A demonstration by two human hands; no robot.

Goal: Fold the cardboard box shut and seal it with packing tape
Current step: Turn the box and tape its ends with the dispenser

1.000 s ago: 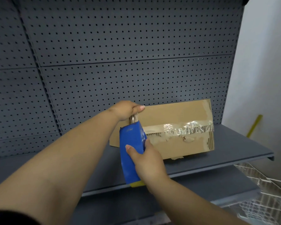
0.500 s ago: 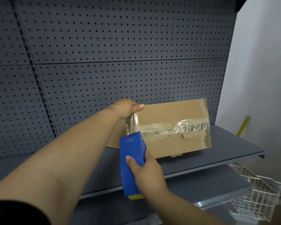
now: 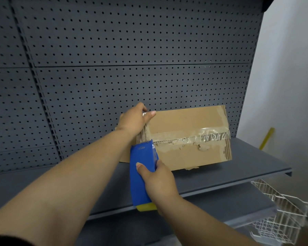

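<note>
Cardboard box (image 3: 188, 121) on grey shelf (image 3: 256, 162)
Left hand (image 3: 133, 121) pinches tape (image 3: 143, 133) at its 9 o'clock end; right hand (image 3: 158, 180) grips blue tape dispenser (image 3: 140, 167)

Packing tape (image 3: 143, 133) span between left hand (image 3: 132, 120) and tape dispenser (image 3: 142, 174) lengthened since one second ago; span now lies along box left end. Right hand (image 3: 159, 181) drew dispenser down toward shelf (image 3: 247, 162) front edge. Left hand risen to top left corner of cardboard box (image 3: 188, 125) (crumpled film at thumb).
</note>
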